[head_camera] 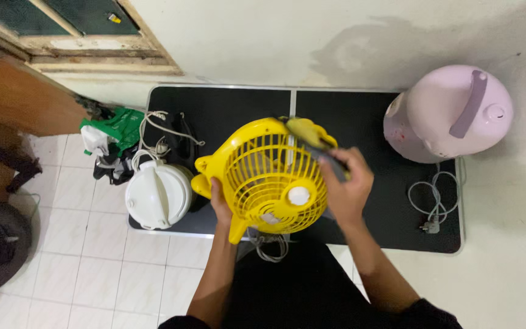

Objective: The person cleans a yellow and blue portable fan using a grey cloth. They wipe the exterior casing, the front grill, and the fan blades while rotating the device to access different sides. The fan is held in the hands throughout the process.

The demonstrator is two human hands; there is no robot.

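Table: black, two panels with a pale seam down the middle, pushed against a cream wall; it carries everything below.
Pink appliance: a rounded pale pink body with a mauve handle across the top, standing on the table's far right corner (part of it overhangs the edge).
Fan: small, yellow, with a round grille and a white hub, held tilted above the middle of the table's near edge; its grille faces up toward the camera.
White appliance: a round white lidded body with a handle across the top, on the table's left near corner, just beside the fan.
Right hand: its grip is closed around a dark-handled brush, whose yellowish head lies against the fan's upper right rim.
Left hand: wrapped around the fan's lower left side near its base, fingers hidden behind the housing, steadying it.
Green bundle: green and white cloth or bags heaped off the table's left far corner (what lies under it I cannot tell).
White cord: looped on the table below the pink appliance, plug toward the near edge.
Grey cord: hangs from under the fan, past the table's near edge.
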